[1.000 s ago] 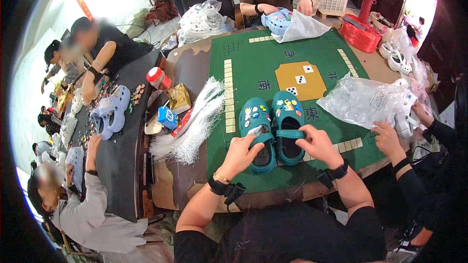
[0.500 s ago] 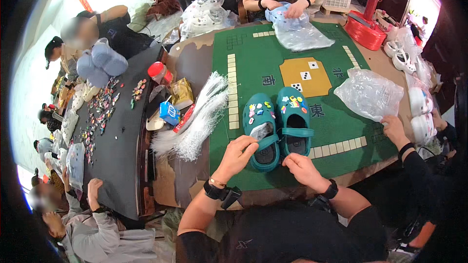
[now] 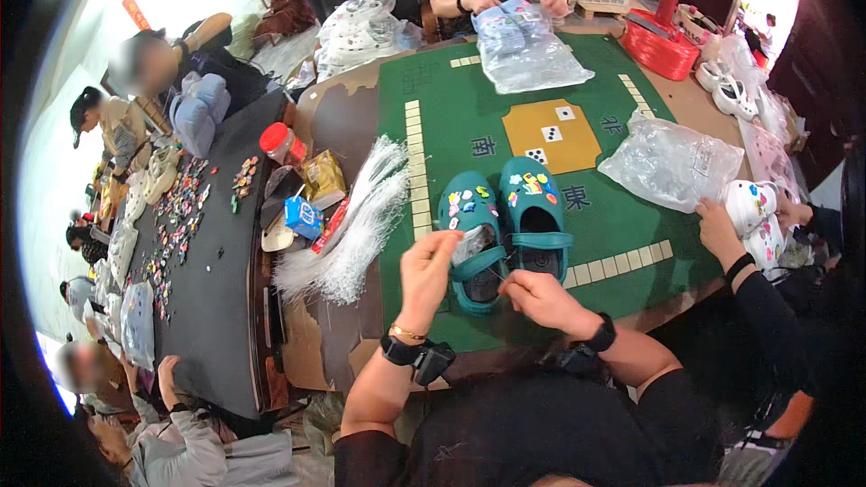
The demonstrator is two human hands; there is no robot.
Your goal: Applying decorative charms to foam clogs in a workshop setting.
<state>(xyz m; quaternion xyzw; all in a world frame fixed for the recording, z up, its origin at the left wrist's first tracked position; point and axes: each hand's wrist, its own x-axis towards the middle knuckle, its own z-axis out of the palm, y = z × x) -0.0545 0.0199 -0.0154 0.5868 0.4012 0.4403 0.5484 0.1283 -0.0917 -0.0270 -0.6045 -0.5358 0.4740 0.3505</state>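
A pair of teal clogs with colourful charms lies on the green mat, toes pointing away from me. Clear plastic point(image 3: 469, 242) shows inside the left clog point(image 3: 465, 216). My left hand point(image 3: 428, 272) is closed in a pinch beside that clog's opening, at the edge of the plastic. My right hand point(image 3: 550, 300) pinches at the heel end between the two clogs, below the strap of the right clog point(image 3: 541, 241). Something thin seems to run from its fingertips, too fine to name. What lies within either hand's fingers is hidden.
White thin strips point(image 3: 352, 234) lie in a bundle to the left, beside a blue packet point(image 3: 304, 216) and red-lidded jar point(image 3: 279, 141). Across the table, a person handles bagged blue clogs point(image 3: 514, 36). At right, a co-worker's hand point(image 3: 717, 224) touches a clear bag point(image 3: 672, 162).
My left hand has lifted slightly off the left clog's strap, fingers pinched. My right hand has shifted left toward the gap between the clogs. The person opposite has slid the blue clogs further into the bag.
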